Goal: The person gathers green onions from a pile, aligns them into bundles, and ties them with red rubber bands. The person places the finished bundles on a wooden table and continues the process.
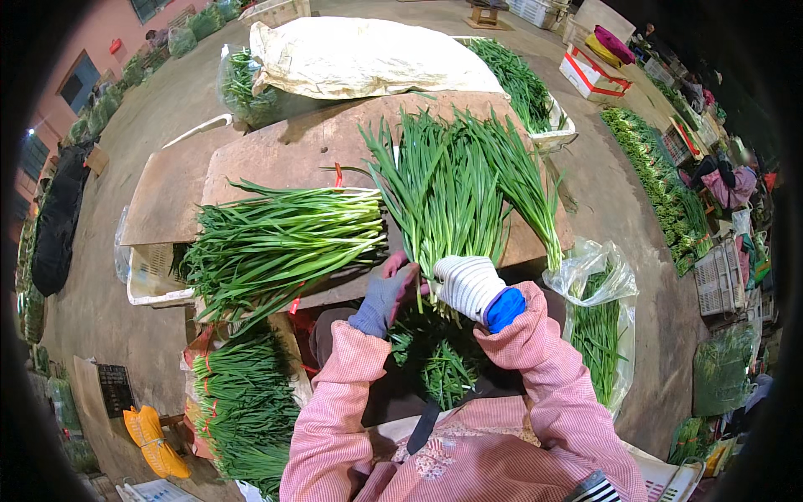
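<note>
My right hand (470,285), in a white striped knit glove, is closed around the pale stem ends of a bunch of garlic chives (448,182) whose leaves fan out over the board. My left hand (392,288), in a grey glove with bare-looking fingertips, is just left of those stems, its fingers bent beside them; whether it grips a stem is unclear. Left of the hands lies a pile of chives (282,241), stems pointing right. A smaller bunch (524,169) slants along the right side. Red ties (339,176) lie on the wooden board (301,150).
A white sack (376,59) lies behind the board. Chives fill a white crate (555,135) behind it and a clear plastic bag (593,339) at right. Tied bundles (244,401) are stacked at lower left. A person (731,179) sits far right.
</note>
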Demonstrator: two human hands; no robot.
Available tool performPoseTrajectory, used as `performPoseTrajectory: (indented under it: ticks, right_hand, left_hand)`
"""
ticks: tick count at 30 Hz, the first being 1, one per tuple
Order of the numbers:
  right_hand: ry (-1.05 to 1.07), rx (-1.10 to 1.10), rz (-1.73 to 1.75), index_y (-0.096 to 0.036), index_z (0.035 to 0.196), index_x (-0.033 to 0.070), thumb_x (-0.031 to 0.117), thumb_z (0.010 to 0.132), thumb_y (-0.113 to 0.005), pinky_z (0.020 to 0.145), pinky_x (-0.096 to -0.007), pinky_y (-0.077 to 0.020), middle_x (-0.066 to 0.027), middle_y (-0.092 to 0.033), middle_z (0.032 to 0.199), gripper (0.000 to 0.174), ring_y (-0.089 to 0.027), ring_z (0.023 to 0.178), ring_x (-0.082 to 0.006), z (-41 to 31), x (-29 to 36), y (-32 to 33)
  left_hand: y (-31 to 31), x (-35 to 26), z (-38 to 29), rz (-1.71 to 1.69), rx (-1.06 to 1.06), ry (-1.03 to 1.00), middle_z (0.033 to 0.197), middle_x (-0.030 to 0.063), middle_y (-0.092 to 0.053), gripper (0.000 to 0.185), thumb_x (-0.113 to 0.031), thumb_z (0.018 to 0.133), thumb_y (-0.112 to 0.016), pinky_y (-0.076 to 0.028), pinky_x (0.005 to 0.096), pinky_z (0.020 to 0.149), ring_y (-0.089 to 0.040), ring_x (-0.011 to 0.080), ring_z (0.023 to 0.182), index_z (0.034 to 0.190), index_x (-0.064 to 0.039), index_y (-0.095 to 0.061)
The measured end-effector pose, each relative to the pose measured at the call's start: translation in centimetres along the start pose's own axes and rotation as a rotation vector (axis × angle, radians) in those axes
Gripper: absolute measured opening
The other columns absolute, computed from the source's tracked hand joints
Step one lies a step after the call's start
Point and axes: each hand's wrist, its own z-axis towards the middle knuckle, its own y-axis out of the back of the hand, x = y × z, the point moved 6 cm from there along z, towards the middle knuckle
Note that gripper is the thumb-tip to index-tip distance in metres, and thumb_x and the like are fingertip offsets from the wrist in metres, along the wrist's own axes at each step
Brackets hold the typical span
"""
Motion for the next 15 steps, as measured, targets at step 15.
performPoseTrajectory:
  ticks: [15]
  right_hand:
    - [-0.212, -0.238, 0.441, -0.068, 0.081, 0.005, 0.026, 0.08, -0.061, 0.063, -0.0465, -0.0508, -0.0191, -0.065, 0.076, 0.022, -0.064, 0.071, -0.0388, -1.7, -3.4, -1.9]
  left_hand:
    - [-1.3, -0.7, -0.6, 0.318, -0.223, -0.133, 0.115, 0.0051, -0.06, 0.063, -0.039, 0.093, -0.065, -0.046, 0.0253, 0.074, -0.055, 0.009, 0.09, 0.137, -0.001, -0.043]
